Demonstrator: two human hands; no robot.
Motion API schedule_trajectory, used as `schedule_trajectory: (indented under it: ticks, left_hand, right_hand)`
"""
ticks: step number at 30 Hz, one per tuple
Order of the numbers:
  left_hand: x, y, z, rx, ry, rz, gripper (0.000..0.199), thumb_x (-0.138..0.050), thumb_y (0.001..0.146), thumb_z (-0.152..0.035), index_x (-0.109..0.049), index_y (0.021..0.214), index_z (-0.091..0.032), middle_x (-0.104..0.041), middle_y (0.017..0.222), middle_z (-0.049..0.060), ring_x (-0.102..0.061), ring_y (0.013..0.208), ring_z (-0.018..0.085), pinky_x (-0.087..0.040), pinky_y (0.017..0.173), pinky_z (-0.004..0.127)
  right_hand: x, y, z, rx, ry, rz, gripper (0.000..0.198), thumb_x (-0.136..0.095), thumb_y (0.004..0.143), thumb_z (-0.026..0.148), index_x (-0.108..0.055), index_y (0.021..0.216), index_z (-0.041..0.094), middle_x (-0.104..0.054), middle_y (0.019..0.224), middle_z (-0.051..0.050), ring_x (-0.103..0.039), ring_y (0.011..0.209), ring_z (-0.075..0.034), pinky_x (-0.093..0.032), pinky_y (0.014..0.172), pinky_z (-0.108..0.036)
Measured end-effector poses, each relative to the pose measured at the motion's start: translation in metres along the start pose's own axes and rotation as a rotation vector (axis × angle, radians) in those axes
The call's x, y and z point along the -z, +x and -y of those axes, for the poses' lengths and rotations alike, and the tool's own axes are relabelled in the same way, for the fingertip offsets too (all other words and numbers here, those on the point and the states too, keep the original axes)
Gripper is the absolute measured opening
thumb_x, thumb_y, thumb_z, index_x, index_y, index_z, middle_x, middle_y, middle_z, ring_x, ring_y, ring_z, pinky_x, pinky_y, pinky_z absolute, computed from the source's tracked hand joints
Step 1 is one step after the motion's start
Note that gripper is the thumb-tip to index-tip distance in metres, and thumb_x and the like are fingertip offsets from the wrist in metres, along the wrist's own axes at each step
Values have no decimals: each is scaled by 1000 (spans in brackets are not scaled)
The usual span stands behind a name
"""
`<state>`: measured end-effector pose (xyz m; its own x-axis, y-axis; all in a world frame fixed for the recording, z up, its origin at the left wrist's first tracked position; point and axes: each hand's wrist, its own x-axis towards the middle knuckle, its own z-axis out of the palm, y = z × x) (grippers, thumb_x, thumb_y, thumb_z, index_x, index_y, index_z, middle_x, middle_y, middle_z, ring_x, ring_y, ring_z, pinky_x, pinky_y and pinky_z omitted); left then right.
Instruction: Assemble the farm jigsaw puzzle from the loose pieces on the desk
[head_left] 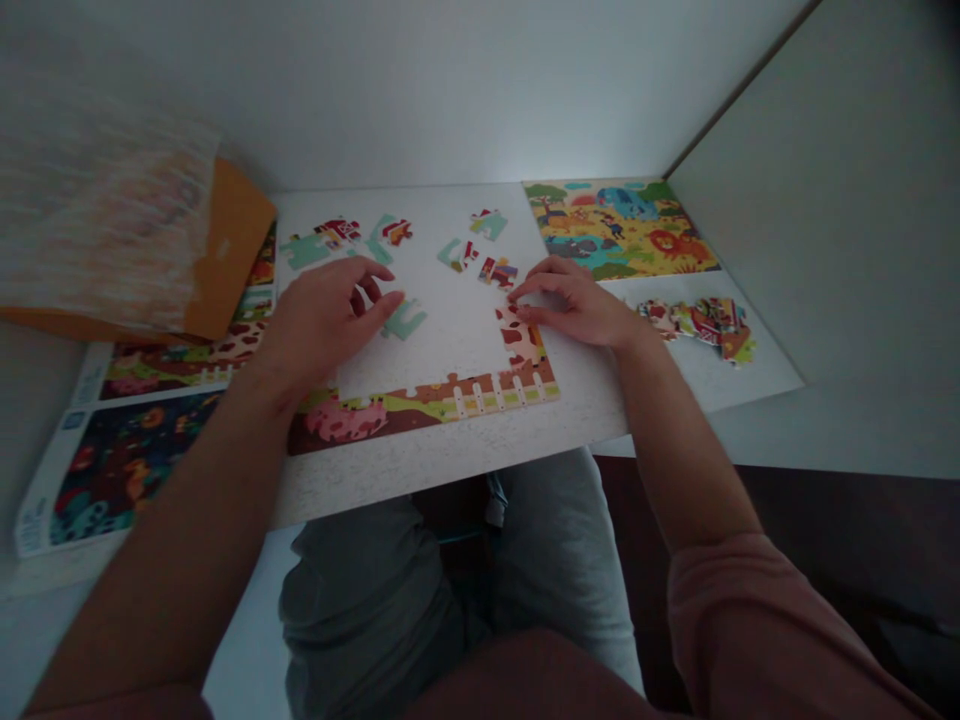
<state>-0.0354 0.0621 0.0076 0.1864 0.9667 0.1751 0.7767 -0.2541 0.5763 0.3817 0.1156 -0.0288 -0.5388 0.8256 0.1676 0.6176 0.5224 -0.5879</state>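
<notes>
My left hand (326, 310) hovers over the left of the board, fingers curved and thumb apart from them, with nothing visibly gripped. Beside its thumb tip lies a pale green puzzle piece (407, 322). With thumb and forefinger close together, my right hand (574, 305) pinches at the top of a cow puzzle piece (517, 335) on the right border. Joined border pieces with a white fence (491, 395) and a pink pig (349, 420) run along the near edge. Just above my right fingertips lies a red and purple loose piece (497, 272).
More loose pieces (341, 232) lie at the back. A finished animal picture (622, 228) is at the back right, above a pile of pieces (705, 322). At left are an orange, plastic-wrapped package (225, 240) and a dark printed picture sheet (127, 460).
</notes>
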Motion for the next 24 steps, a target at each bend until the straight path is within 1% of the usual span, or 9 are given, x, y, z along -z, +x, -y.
schedule_trajectory:
  ticks: [2,4,7,10,14,17,19,22,24]
  left_hand:
    - [0,0,1,5,0,-2,30,-84,108,-53,-87,130,-33,-88,107,7,-76,93,30,-65,94,47]
    - [0,1,2,11,14,0,30,-83,108,-53,-88,130,-33,-88,107,7,-77,93,31,-64,94,46]
    - [1,1,3,-7,51,27,30,-82,108,-55,-89,127,-33,-89,111,7,-79,96,31,-61,98,46]
    - [3,1,2,-40,98,84,34,-85,105,-60,-91,124,-33,-89,116,7,-81,104,34,-60,105,46]
    - [4,-1,-2,-38,185,128,46,-97,95,-62,-90,130,-33,-89,133,10,-83,126,41,-58,120,52]
    - [3,-2,-3,-35,214,126,51,-104,90,-61,-89,130,-33,-87,147,13,-79,143,47,-54,129,57]
    - [2,-2,-2,-30,203,127,48,-105,90,-60,-89,127,-33,-86,148,13,-77,148,48,-54,129,57]
    - [1,-1,0,0,181,119,40,-103,92,-58,-88,120,-32,-87,142,13,-78,141,47,-55,126,57]
    - [1,-1,3,30,178,97,40,-103,92,-56,-87,119,-32,-87,137,13,-79,137,46,-55,125,58]
  right_hand:
    - [-6,1,-2,-59,-95,-75,40,-87,113,57,-93,147,37,-82,147,-16,-76,138,-48,-59,129,-75]
    - [-15,4,-5,-120,-187,-160,51,-85,113,60,-89,157,34,-80,153,-19,-74,141,-51,-57,128,-79]
    - [-28,10,-11,-159,-255,-258,61,-85,112,70,-86,159,32,-75,158,-22,-69,149,-55,-55,128,-82]
    - [-36,16,-11,-178,-284,-296,60,-87,110,73,-88,155,34,-72,160,-22,-63,155,-58,-52,131,-85]
    - [-38,20,-9,-194,-302,-288,50,-87,111,64,-90,149,33,-73,156,-21,-65,154,-57,-52,129,-85]
    - [-38,20,-10,-164,-260,-323,41,-89,109,62,-89,138,32,-78,150,-21,-69,149,-55,-55,125,-83]
    - [-37,20,-12,-154,-208,-353,40,-91,107,62,-86,132,32,-83,146,-20,-73,142,-53,-57,123,-81]
    - [-35,20,-13,-146,-98,-361,42,-94,103,59,-80,134,35,-90,140,-15,-80,123,-44,-58,124,-77]
    - [-34,22,-15,-121,2,-345,42,-93,103,56,-75,136,36,-93,135,-11,-83,113,-39,-62,121,-73]
